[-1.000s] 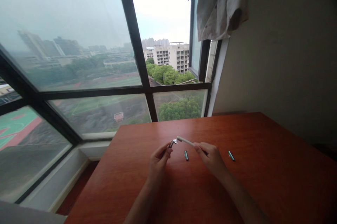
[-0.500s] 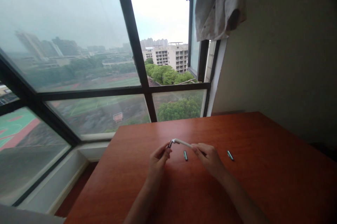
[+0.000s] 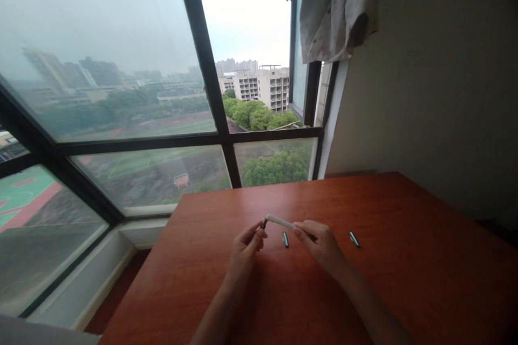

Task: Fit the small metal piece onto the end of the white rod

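Observation:
My left hand (image 3: 245, 245) pinches a small dark piece (image 3: 264, 223) between thumb and fingertips; its kind I cannot make out. In my right hand (image 3: 319, 239) is a slim white stick-like piece (image 3: 280, 221), pointing left and slightly up. Its far end meets the tip of the dark piece at an angle, though whether they are joined I cannot tell. Between the hands on the table lies a short green-and-dark pen-like piece (image 3: 285, 239). A similar piece (image 3: 354, 239), slightly longer, rests to the right of my right hand.
The reddish-brown wooden table (image 3: 218, 302) stretches under both arms, its far edge close to the window. A dark window frame (image 3: 141, 144) runs behind it, with one pane open. Grey cloth (image 3: 338, 10) hangs at upper right beside the wall (image 3: 416, 80).
The white piece has shifted slightly at its left end and looks straighter; a bright glint there is gone. Both hands have stayed almost in place, the left moving slightly right.

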Tool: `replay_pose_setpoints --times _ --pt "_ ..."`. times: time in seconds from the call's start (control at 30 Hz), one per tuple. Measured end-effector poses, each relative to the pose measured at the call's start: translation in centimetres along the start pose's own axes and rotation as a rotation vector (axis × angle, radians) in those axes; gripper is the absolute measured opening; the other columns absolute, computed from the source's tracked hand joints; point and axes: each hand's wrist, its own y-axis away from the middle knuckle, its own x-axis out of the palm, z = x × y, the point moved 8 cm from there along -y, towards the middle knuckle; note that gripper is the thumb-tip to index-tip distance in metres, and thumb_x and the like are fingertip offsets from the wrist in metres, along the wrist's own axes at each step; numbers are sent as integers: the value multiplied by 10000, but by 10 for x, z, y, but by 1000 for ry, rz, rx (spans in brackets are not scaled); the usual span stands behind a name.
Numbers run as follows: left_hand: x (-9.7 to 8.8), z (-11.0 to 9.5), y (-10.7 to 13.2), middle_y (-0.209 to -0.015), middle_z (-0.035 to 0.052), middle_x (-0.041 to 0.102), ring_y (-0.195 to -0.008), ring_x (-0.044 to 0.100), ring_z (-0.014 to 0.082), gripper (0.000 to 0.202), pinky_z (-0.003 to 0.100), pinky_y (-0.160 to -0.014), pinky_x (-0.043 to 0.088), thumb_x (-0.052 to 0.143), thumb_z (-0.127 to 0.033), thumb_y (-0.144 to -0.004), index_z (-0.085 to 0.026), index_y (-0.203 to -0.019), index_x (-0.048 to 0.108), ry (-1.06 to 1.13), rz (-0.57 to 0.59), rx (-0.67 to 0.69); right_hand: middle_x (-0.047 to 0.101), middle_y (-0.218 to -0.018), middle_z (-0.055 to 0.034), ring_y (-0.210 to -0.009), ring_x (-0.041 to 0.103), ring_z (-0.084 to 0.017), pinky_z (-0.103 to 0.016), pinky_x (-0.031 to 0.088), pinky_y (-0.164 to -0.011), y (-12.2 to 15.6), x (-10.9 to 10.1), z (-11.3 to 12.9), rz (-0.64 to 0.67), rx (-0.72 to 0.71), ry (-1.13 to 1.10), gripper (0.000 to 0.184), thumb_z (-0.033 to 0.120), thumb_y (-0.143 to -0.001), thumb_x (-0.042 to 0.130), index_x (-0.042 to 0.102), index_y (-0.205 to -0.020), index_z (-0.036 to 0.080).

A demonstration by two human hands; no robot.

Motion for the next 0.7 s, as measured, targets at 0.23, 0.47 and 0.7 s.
replay_pose_setpoints --times 0.23,0.47,0.7 --pt "12 11 1 -654 10 594 -472 434 73 495 216 -456 271 743 -467 -693 -123 -1047 700 43 114 -82 600 -678 -24 -610 535 -142 -240 378 -570 2 -2 4 -11 -40 36 325 380 -944 452 714 -935 187" --pt "10 16 0 -668 -1 565 -463 407 54 491 210 -447 227 752 -431 -699 -126 -1076 675 165 117 -162 618 -723 -31 -616 532 -137 -236 390 -594 2 -8 -4 -25 -43 140 296 380 -938 472 715 -951 213" --pt "9 16 1 -673 -1 565 -472 403 54 507 207 -451 230 764 -431 -683 -130 -1080 671 184 100 -178 644 -778 -43 -674 569 -146 -233 418 -640 1 -14 -6 -40 -44 176 281 383 -927 492 722 -942 222"
